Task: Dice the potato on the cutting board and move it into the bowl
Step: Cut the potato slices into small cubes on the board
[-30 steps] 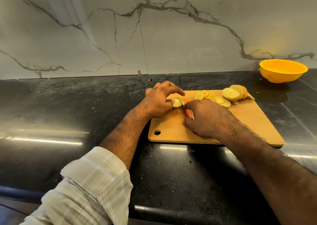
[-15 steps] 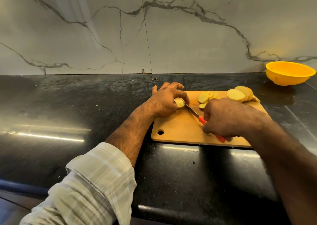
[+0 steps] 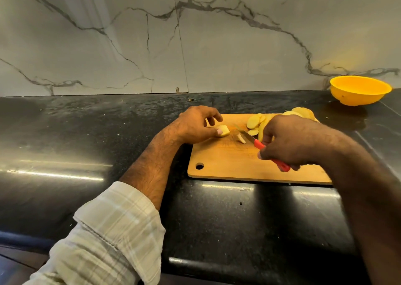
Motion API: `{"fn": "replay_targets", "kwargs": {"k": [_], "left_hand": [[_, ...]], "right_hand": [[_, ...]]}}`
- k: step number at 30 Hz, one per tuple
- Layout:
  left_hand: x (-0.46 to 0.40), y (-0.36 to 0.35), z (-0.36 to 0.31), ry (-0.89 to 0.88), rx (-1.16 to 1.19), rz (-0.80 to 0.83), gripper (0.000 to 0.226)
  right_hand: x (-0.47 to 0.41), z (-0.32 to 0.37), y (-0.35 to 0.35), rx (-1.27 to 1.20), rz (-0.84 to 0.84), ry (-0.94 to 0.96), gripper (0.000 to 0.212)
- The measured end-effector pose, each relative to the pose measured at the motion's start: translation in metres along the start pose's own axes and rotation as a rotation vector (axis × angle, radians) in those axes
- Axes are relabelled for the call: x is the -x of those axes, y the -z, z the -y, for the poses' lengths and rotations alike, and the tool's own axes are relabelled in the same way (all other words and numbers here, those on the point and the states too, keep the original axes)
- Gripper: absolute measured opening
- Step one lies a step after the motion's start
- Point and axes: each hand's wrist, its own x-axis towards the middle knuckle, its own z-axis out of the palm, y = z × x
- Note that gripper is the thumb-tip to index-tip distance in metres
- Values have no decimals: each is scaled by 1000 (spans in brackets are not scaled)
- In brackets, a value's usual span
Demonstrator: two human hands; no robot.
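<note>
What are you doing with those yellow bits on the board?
A person is cutting up a potato on a wooden cutting board. The left hand holds the potato end piece, the right hand grips a red-handled knife, and a fresh slice lies by the blade. Round slices are piled behind. The yellow bowl waits apart.

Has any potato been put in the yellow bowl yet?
No, the visible inside of the bowl shows no potato, and the slices lie on the cutting board.
</note>
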Motion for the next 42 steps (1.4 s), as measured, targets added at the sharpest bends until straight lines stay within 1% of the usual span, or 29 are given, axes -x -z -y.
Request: {"fn": "replay_targets", "kwargs": {"k": [3, 5, 8, 11, 13, 17, 20, 23, 26, 29, 31, 34, 38, 42], "left_hand": [[4, -3, -5, 3, 32, 37, 47], [4, -6, -7, -1, 11, 11, 46], [1, -10, -10, -85, -131, -81, 35], [-1, -17, -22, -171, -134, -46, 25], [-3, -25, -29, -173, -154, -12, 19], [-9, -31, -33, -160, -126, -10, 7], [-11, -32, -34, -165, -104, 5, 11], [-12, -34, -37, -143, -142, 13, 10], [-17, -31, -37, -133, -186, -41, 9], [-25, -20, -36, -98, -167, -81, 11], [-32, -10, -34, -64, -183, -49, 14], [-40, 1, -27, -34, -223, 43, 20], [-46, 9, -21, -59, -117, 164, 25], [-48, 14, -17, -79, -76, 221, 41]], "right_hand": [[-8, 2, -6, -22, -88, -17, 17], [-12, 1, -6, -52, -145, -31, 17], [-16, -2, -3, -89, -242, -57, 19], [-18, -4, -2, -125, -288, -98, 21], [-19, -5, -3, -150, -284, -117, 23], [-20, -3, -4, -186, -259, -118, 25], [-22, -2, -8, -222, -234, -105, 22], [-23, -1, -11, -261, -212, -89, 18], [-23, 0, -11, -279, -199, -78, 20], [-24, -2, -10, -310, -195, -87, 22], [-25, -3, -8, -322, -196, -99, 23], [-26, -5, -9, -302, -192, -117, 26], [-27, -4, -11, -241, -155, -114, 26], [-26, 0, -15, -181, -110, -103, 25]]}}
